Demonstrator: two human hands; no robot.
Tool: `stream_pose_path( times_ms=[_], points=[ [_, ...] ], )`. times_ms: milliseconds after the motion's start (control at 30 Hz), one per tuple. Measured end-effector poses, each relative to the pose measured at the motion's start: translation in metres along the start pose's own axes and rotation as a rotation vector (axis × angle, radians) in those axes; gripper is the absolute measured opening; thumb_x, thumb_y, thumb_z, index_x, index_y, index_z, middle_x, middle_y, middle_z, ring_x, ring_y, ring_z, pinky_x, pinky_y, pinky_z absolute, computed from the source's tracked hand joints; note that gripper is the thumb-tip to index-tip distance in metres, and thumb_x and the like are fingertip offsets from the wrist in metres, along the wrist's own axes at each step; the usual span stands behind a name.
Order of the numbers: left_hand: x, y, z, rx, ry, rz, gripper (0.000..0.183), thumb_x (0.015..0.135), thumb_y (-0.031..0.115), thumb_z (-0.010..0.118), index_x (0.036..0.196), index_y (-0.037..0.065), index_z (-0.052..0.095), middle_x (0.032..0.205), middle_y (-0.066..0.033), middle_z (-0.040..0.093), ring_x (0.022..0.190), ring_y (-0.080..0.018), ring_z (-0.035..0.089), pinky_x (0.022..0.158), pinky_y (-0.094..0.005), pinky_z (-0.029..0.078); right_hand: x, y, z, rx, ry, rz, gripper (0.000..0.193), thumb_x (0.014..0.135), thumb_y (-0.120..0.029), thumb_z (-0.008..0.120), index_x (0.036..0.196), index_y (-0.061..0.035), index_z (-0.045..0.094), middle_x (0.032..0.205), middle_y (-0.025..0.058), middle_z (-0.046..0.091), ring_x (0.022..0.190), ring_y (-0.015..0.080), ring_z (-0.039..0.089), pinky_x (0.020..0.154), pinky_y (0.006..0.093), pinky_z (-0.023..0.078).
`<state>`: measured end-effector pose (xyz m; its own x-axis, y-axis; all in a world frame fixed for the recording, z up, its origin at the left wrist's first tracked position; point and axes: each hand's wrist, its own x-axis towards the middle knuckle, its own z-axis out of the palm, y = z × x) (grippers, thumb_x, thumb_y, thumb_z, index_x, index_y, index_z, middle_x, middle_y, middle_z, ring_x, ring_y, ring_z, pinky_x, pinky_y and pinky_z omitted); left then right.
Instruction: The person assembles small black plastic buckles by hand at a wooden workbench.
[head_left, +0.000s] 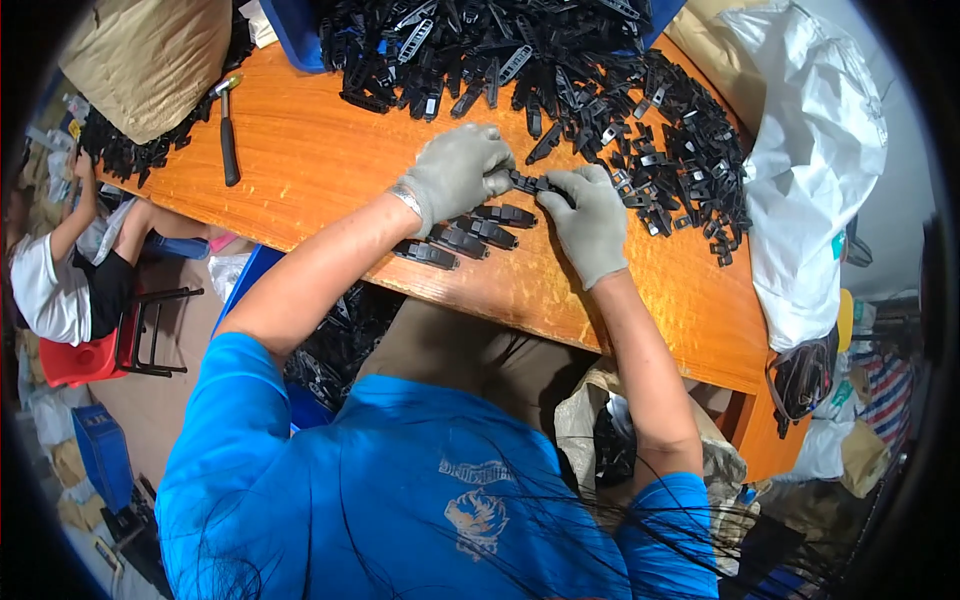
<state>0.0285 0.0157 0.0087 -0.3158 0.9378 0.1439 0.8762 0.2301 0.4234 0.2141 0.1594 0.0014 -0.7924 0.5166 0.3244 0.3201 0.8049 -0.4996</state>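
My left hand (458,172) and my right hand (590,222), both in grey gloves, meet over an orange wooden table (310,150). Between their fingertips they grip one small black plastic part (528,183). Just below the hands lie several assembled black parts (470,235) in a loose row near the table's front edge. A large heap of loose black plastic parts (600,90) spreads across the far and right side of the table, close to my right hand.
A hammer (228,135) lies on the table at the left. A blue bin (300,35) and a brown sack (150,55) stand at the back. A white bag (810,170) hangs at the right. Another person (70,270) sits at lower left by a red stool.
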Motion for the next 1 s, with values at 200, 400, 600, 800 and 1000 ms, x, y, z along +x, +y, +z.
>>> stream_pose_path(
  times_ms=[200,400,600,800,1000],
  points=[
    [0.001,-0.004,0.014,-0.06,0.172,0.101,0.018,0.09,0.02,0.084,0.102,0.009,0.078,0.108,-0.0097,0.071,0.107,-0.0345,0.067,0.092,-0.0459,0.055,0.019,0.006,-0.002,0.019,-0.085,-0.14,0.018,0.089,-0.027,0.083,0.102,-0.0146,0.084,0.103,0.0079,0.072,0.094,0.0324,0.072,0.084,0.0438,0.058],
    [-0.001,-0.013,0.012,-0.075,0.163,0.087,0.017,0.088,0.018,0.085,0.099,0.008,0.076,0.103,-0.0098,0.071,0.103,-0.0338,0.067,0.091,-0.045,0.055,0.026,-0.004,0.007,-0.015,-0.176,-0.13,0.017,0.09,-0.032,0.082,0.098,-0.0169,0.085,0.105,0.0065,0.073,0.097,0.032,0.074,0.085,0.0459,0.059],
    [0.0,-0.025,-0.03,-0.503,-0.176,-0.087,0.015,0.092,0.012,0.083,0.098,0.002,0.073,0.103,-0.0097,0.076,0.1,-0.0261,0.072,0.095,-0.0397,0.058,0.012,0.039,-0.04,-0.022,-0.008,-0.13,0.021,0.094,-0.033,0.081,0.102,-0.014,0.086,0.099,0.0121,0.078,0.098,0.0326,0.074,0.087,0.045,0.059],
    [0.042,0.022,0.002,-0.097,0.141,-0.035,0.041,0.098,0.024,0.078,0.134,0.006,0.071,0.12,-0.0143,0.076,0.113,-0.0295,0.073,0.104,-0.0424,0.057,0.02,0.04,-0.051,-0.376,-0.129,0.067,0.031,0.093,-0.031,0.084,0.119,-0.0141,0.084,0.114,0.0145,0.077,0.103,0.0344,0.077,0.091,0.0446,0.061],
    [0.06,0.023,0.013,-0.03,-0.018,-0.131,0.05,0.094,0.033,0.081,0.136,0.01,0.069,0.133,-0.0151,0.072,0.127,-0.0351,0.068,0.107,-0.0464,0.055,0.02,0.042,-0.042,-0.321,-0.185,0.114,0.024,0.091,-0.028,0.086,0.106,-0.0106,0.078,0.109,0.0151,0.074,0.103,0.0366,0.075,0.09,0.0469,0.061]
  ],
)
